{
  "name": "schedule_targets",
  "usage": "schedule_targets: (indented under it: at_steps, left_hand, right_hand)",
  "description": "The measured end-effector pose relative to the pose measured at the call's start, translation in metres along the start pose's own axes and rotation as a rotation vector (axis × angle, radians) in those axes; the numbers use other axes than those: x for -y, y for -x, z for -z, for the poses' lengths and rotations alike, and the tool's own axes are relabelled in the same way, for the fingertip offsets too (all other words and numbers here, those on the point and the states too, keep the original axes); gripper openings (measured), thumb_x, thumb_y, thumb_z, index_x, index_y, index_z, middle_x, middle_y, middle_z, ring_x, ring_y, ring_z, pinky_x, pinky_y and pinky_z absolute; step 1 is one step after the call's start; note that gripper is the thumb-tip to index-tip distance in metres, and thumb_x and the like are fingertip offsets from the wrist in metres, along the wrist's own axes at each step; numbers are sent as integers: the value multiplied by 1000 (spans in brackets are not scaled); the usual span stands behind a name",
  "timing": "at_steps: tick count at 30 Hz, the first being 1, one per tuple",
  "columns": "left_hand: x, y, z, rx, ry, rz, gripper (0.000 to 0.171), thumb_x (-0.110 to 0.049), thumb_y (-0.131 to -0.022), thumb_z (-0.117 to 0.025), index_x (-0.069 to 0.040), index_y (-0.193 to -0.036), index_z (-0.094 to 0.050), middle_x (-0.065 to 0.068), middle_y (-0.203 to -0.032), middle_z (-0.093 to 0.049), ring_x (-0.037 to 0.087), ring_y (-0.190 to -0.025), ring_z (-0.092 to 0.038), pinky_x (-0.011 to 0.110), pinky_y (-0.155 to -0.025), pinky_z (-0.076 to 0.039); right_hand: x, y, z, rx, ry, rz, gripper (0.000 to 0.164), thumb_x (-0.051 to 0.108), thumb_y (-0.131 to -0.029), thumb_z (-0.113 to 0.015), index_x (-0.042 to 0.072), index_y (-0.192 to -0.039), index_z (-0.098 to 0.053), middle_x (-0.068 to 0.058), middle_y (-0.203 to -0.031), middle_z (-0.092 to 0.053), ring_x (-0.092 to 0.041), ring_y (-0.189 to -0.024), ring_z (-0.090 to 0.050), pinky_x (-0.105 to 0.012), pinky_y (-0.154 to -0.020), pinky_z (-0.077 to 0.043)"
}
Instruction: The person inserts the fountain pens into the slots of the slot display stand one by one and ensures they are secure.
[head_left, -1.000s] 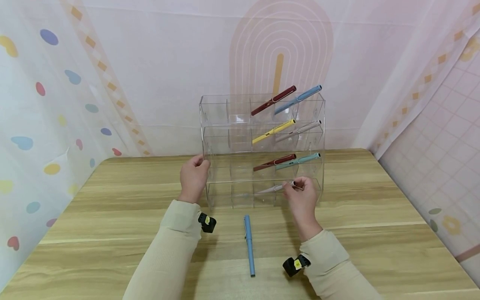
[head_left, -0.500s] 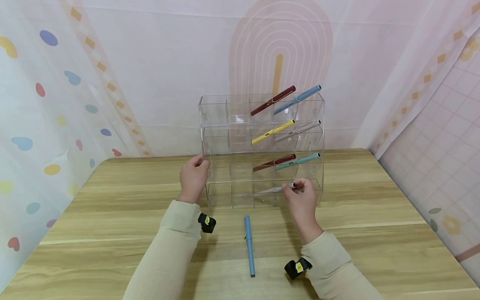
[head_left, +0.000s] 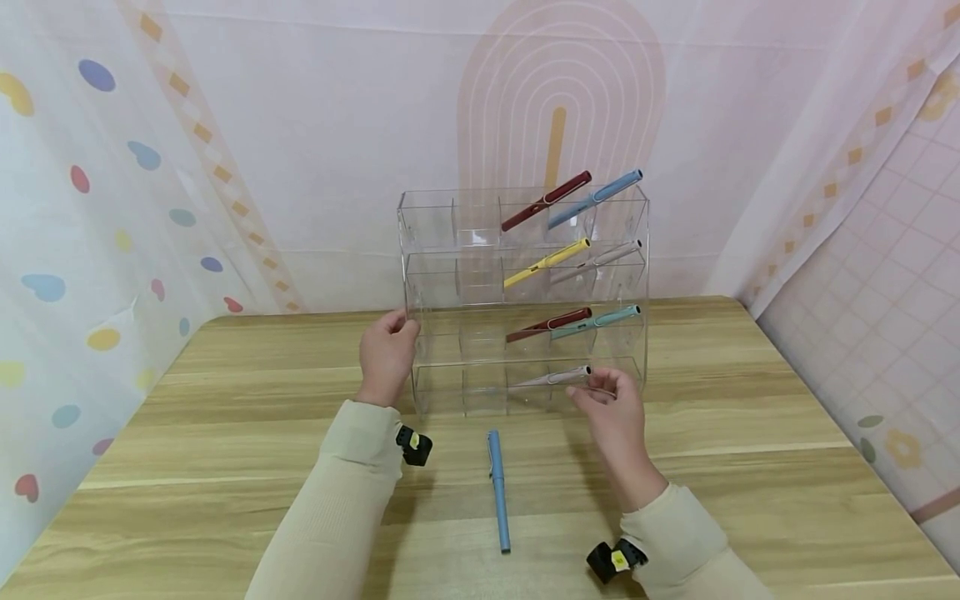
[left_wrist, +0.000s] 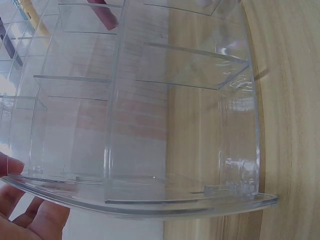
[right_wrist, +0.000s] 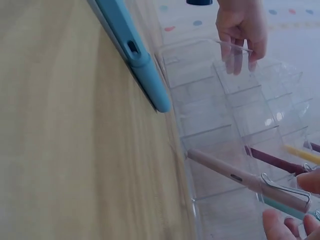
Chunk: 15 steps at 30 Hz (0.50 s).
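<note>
A clear acrylic pen rack (head_left: 483,379) stands on the table, tiered into compartments. Its left side edge is pinched by my left hand (head_left: 387,358); the left wrist view shows the thumb (left_wrist: 11,165) and fingers (left_wrist: 47,220) on either side of that edge. My right hand (head_left: 617,412) is at the bottom tier, fingers parted around the capped end of a pale pinkish-grey pen (right_wrist: 240,177) and apart from it. That pen leans in a bottom compartment, clip facing out. A blue pen (head_left: 498,492) lies on the table in front of the rack.
Higher tiers hold dark red pens (head_left: 547,202), another blue pen (head_left: 596,200), a yellow pen (head_left: 547,263), a grey pen (head_left: 597,262) and a teal pen (head_left: 596,322). A patterned curtain (head_left: 337,167) hangs behind the wooden table (head_left: 225,417).
My right hand has let go of the pale pen and drawn slightly down and to the right. The pen stays leaning in its compartment. My left hand has not moved.
</note>
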<state>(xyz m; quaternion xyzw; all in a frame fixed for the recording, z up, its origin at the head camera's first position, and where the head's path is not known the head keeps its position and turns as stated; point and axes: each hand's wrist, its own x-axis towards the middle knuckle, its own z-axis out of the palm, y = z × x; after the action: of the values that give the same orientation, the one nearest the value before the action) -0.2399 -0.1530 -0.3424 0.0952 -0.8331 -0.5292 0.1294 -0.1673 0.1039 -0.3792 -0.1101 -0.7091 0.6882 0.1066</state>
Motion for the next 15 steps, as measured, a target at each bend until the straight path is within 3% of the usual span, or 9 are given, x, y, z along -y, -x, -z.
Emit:
schedule_targets:
  at_steps: [10,15]
  left_hand:
    - [1,0,0,-2,1,3,35,-17,-95,-48,-4,-123,-65,13,-107,-64,21,-85,-50,27,-66,-40]
    - [0,0,-1,-3,-8,2,36,-16,-94,-48,-4,-124,-64,14,-108,-64,21,-86,-50,27,-67,-40]
  right_hand:
    - [-15,11,-3,112,52,-113,39,0,-83,-65,-10,-117,-49,-19,-111,-52,-17,-90,-53,-22,-69,-50]
    - [-22,17,-11,181,121,-109,36,2,-82,-66,-9,-114,-53,-20,-109,-56,-21,-91,-55,-26,-70,-50]
